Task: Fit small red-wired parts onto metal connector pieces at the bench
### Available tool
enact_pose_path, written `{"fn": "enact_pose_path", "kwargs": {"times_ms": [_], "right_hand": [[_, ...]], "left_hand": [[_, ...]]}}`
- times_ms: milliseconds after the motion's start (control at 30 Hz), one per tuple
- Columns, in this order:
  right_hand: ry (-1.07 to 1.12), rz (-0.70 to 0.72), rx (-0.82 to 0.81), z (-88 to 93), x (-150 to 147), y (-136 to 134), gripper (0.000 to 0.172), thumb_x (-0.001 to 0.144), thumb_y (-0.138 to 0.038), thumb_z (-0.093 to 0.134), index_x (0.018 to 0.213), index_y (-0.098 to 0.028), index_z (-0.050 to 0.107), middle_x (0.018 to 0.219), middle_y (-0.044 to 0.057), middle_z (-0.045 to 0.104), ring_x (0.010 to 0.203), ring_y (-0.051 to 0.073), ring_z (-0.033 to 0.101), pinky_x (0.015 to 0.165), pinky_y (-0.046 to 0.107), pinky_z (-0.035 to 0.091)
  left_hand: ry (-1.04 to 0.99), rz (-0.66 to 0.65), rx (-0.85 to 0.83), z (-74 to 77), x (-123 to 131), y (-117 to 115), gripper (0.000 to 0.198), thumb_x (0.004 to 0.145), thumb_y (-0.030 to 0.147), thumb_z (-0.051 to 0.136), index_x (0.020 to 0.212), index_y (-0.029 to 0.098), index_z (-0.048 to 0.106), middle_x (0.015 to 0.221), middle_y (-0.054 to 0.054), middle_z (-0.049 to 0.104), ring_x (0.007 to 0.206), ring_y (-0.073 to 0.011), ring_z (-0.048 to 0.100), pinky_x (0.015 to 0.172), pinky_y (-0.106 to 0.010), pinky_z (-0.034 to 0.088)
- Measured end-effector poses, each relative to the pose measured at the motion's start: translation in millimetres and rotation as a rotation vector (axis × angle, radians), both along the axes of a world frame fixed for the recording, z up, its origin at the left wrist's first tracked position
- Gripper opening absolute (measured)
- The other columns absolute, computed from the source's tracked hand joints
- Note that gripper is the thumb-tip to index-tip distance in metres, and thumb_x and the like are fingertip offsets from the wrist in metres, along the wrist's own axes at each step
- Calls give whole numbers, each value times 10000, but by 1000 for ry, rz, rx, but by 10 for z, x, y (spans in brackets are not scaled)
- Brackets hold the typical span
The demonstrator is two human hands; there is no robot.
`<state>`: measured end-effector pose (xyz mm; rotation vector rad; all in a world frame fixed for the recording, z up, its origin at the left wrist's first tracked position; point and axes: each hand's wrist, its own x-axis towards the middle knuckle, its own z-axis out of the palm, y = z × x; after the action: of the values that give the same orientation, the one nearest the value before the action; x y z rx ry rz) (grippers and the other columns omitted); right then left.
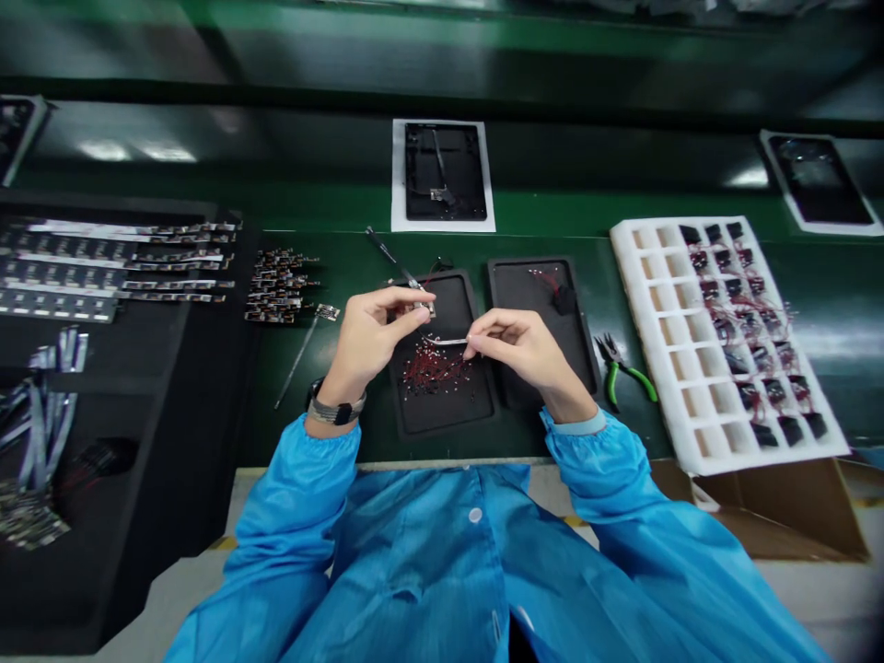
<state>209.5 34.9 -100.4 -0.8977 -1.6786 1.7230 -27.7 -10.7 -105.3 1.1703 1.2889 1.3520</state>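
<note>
My left hand point(373, 333) pinches a small circuit board point(431, 309) between thumb and fingertips. A narrow flat cable point(390, 257) runs from it up and to the left. In my right hand point(519, 346) is a slim pair of tweezers point(448, 343), its curved tip pointing left, just below the board. Both hands are over the left black tray point(442, 422), where a pile of short red and black wires point(429, 370) with white ends lies. The right black tray point(507, 276), under my right hand, holds a black part point(564, 299) with red wires.
Green-handled pliers point(625, 376) lie right of the trays, beside a white foam tray point(680, 345) of wired black parts. Stacked circuit boards point(280, 285) and one board with a cable point(298, 354) lie left. A black panel point(452, 170) sits behind; black bins point(172, 368) stand far left.
</note>
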Motion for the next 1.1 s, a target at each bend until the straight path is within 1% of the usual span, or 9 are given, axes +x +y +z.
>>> {"fn": "enact_pose_path", "kwargs": {"times_ms": [67, 167, 300, 367, 567, 667, 800, 933, 1100], "right_hand": [[-11, 45, 4, -3, -3, -2, 217, 893, -374, 805, 871, -167, 743, 795, 46, 782, 734, 161, 715, 735, 286, 544], [-39, 82, 5, -5, -7, -1, 242, 890, -397, 805, 875, -165, 741, 795, 44, 777, 742, 164, 710, 750, 289, 540], [-75, 121, 18, 5, 1, 8, 255, 878, -409, 808, 880, -163, 742, 811, 52, 781, 765, 180, 724, 768, 301, 553], [-97, 148, 33, 9, 7, 12, 241, 883, -397, 798, 882, -162, 742, 815, 56, 784, 767, 182, 728, 764, 302, 557], [-142, 175, 49, 26, 9, 13, 223, 896, -383, 768, 878, -162, 742, 800, 58, 785, 749, 183, 724, 757, 308, 564], [-142, 185, 51, 34, 11, 14, 207, 895, -366, 765, 860, -163, 740, 787, 54, 779, 746, 182, 723, 753, 304, 563], [-137, 203, 40, 21, 17, 15, 202, 900, -362, 765, 877, -162, 745, 795, 52, 781, 749, 177, 721, 764, 297, 557], [-135, 215, 10, 8, 27, 19, 264, 890, -420, 784, 894, -158, 749, 793, 61, 785, 748, 184, 721, 771, 312, 562], [-139, 235, 11, 6, 40, 30, 312, 899, -458, 773, 881, -147, 750, 796, 78, 790, 744, 185, 712, 777, 327, 564]], "left_hand": [[86, -78, -1, 10, 34, -10, 196, 831, 276, 827, 1008, 194, 839, 887, -61, 790, 802, -185, 702, 788, -308, 543], [109, -185, -22, 23, 95, -22, 228, 833, 264, 818, 1047, 185, 822, 891, -59, 789, 815, -191, 708, 789, -310, 538], [193, -275, -51, 43, 142, -42, 133, 846, 262, 800, 948, 177, 811, 899, -67, 798, 794, -190, 708, 742, -302, 523], [225, -309, -56, 54, 145, -51, 123, 860, 263, 787, 952, 186, 815, 913, -64, 807, 805, -195, 717, 749, -308, 524], [215, -349, -65, 59, 134, -56, 127, 852, 262, 788, 955, 193, 816, 930, -67, 814, 836, -216, 738, 771, -328, 546], [180, -360, -76, 51, 139, -51, 143, 837, 247, 797, 967, 186, 806, 941, -73, 813, 847, -216, 742, 787, -329, 557], [161, -351, -88, 43, 146, -45, 165, 822, 237, 808, 973, 172, 796, 941, -79, 807, 827, -204, 726, 769, -319, 548], [190, -366, -86, 47, 134, -48, 130, 829, 251, 802, 932, 171, 800, 878, -70, 790, 768, -187, 696, 733, -310, 518], [219, -402, -85, 50, 110, -53, 142, 846, 275, 790, 939, 170, 810, 781, -51, 747, 706, -173, 647, 686, -301, 471]]}}
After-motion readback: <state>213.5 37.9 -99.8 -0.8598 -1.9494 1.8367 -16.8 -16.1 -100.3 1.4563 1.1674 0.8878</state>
